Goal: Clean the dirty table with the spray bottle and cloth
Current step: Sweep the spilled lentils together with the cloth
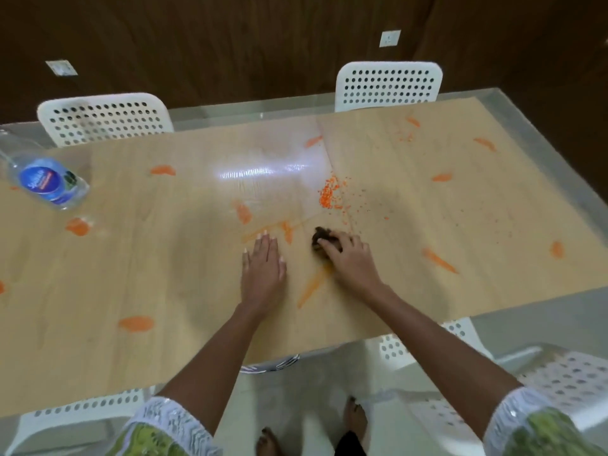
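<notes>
A glass table (543, 133) carries a light wooden sheet (131, 258) smeared with orange stains and a pile of orange crumbs (330, 192). My right hand (348, 258) grips a dark bunched cloth (320, 238) and presses it on the sheet beside an orange streak. Just to its left, my left hand (263, 264) lies flat on the sheet with its fingers straight. A clear spray bottle (49, 181) with a blue label stands at the far left of the table, well away from both hands.
White perforated chairs stand at the far side (105, 116) (388, 82) and under the near edge (572, 380). Orange smears are scattered across the sheet, such as one at the near left (136, 323) and one at the right (439, 260). My bare feet (355, 416) show through the glass.
</notes>
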